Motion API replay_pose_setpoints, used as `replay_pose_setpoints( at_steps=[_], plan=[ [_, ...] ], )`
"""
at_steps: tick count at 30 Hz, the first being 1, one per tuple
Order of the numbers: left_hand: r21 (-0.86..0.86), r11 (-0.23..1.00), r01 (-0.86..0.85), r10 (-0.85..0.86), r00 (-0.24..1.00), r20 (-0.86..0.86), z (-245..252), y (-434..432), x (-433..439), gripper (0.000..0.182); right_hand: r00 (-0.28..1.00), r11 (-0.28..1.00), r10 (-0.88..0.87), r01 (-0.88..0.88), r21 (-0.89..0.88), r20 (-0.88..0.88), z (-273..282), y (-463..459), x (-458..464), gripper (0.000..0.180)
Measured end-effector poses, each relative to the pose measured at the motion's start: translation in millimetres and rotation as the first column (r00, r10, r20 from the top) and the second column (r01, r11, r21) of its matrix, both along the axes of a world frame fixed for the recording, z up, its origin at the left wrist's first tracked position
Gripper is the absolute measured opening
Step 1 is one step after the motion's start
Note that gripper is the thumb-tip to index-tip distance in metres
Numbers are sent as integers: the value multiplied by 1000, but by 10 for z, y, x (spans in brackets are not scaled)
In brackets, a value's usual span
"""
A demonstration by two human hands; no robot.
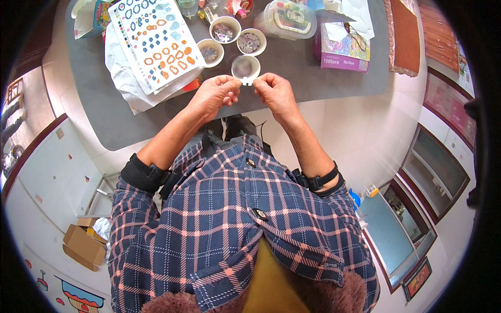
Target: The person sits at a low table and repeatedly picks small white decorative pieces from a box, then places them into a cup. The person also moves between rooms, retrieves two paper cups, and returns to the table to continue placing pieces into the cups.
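Between my two hands, just over the near rim of a white paper cup (256, 69), is a small white jigsaw piece (247, 82). My left hand (219, 93) pinches at its left side with thumb and forefinger. My right hand (275, 92) has thumb and forefinger pinched at its right side; whether they touch the piece cannot be told. Three more cups stand close by: one at the left (210, 53), one at the back (225, 30) and one at the right (251, 42), all holding jigsaw pieces. The nearest cup's contents are blurred.
Printed pattern sheets (156, 47) lie on white cloth or paper at the left of the grey table (113, 131). A lidded clear plastic tub (287, 19) stands behind the cups. At the right are a purple jigsaw puzzle box (344, 58), with eyeglasses (357, 37) and papers on it.
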State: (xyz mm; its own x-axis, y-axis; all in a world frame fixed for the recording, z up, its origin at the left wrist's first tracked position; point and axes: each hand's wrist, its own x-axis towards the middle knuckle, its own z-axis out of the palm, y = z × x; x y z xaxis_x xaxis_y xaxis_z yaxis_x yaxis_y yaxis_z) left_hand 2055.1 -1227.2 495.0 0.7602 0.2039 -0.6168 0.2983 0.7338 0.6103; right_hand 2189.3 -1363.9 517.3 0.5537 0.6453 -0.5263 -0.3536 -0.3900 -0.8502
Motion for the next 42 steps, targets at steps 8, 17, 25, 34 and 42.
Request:
replay_pose_setpoints(
  at_steps=[8,17,25,34,42],
  plan=[
    [-41,999,-3,3,1000,-4,41,-169,-16,15,998,999,9,-7,-31,60,15,-124,-18,15],
    [-78,997,-16,14,1000,-28,84,-288,-15,14,999,996,26,-22,-85,41,77,-201,-18,14],
    [-117,992,-43,38,998,-48,61,-240,-27,13,999,994,23,-19,-110,34,81,-135,-33,14],
    [-125,992,-32,27,999,-39,65,-201,-70,13,999,993,42,-38,-112,33,153,-105,-68,12],
    [-120,992,-26,20,999,-48,78,-195,-104,13,997,989,59,-53,-137,43,149,-90,-109,12]
  ],
)
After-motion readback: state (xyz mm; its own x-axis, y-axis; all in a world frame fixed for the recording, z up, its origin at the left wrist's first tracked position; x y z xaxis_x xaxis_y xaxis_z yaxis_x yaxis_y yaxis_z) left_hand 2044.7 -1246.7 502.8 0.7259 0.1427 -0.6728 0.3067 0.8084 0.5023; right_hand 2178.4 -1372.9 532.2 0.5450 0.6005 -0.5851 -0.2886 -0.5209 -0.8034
